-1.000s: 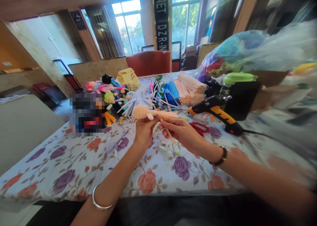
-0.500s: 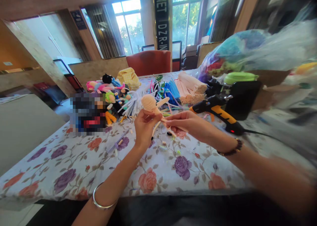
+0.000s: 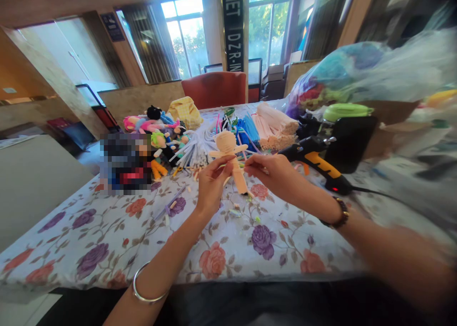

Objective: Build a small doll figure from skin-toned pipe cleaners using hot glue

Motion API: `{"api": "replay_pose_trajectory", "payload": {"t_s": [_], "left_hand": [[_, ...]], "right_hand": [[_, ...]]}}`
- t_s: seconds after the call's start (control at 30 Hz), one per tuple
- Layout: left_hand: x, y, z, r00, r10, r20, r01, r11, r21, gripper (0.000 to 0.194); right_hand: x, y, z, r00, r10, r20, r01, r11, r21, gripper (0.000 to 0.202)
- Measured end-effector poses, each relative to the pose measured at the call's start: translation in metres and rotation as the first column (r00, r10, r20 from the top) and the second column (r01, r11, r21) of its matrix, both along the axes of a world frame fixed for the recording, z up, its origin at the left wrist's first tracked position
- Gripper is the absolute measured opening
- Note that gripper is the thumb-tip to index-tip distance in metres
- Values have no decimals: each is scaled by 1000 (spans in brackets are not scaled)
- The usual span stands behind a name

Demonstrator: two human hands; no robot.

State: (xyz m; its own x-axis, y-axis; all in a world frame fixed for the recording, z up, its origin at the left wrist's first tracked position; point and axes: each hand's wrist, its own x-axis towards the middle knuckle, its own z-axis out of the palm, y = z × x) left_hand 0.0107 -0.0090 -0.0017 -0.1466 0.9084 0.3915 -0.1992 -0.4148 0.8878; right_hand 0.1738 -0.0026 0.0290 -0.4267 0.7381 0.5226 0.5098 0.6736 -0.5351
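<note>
A peach-coloured pipe-cleaner doll [image 3: 226, 141] with a round head, stubby arms and long legs is held upright above the table. My left hand [image 3: 213, 176] pinches its body from the left, thumb and fingertips pressed together. Close by the body's right side, the fingertips of my right hand [image 3: 269, 171] are pinched together; whatever is between them is too small to make out. Behind the doll lies a fan of white pipe cleaners [image 3: 197, 147]. A black and yellow glue gun [image 3: 314, 162] with a red light rests to the right of my right hand.
Finished-looking small dolls [image 3: 162, 138] are heaped at the left, near a yellow checked cloth [image 3: 184, 112]. Blue pipe cleaners [image 3: 250, 128] and a peach bundle [image 3: 274, 126] lie at the back. A green-lidded jar [image 3: 346, 112] and plastic bags [image 3: 342, 74] stand right. Scraps dot the flowered tablecloth [image 3: 143, 240].
The doll has turned more upright and moved slightly right, so its arms and legs now show. My right hand has drawn up and right, away from my left fingers.
</note>
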Motion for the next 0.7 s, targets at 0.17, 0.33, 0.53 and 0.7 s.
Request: {"api": "replay_pose_trajectory", "payload": {"t_s": [0.17,0.33,0.53,0.7], "left_hand": [[-1,1,-2,1000,-6,7,6,1000,1,21],[-1,1,-2,1000,25,4,-25,1000,8,21],[0,0,0,998,64,-9,-64,998,1,23],[-1,0,0,999,34,-38,-34,999,-5,22]], "right_hand": [[0,-1,0,981,-65,180,18,967,254,13],[-1,2,-7,980,-18,199,-34,966,255,21],[-3,1,-8,994,10,108,-43,950,308,18],[-3,2,-8,999,1,36,-12,951,310,18]]}}
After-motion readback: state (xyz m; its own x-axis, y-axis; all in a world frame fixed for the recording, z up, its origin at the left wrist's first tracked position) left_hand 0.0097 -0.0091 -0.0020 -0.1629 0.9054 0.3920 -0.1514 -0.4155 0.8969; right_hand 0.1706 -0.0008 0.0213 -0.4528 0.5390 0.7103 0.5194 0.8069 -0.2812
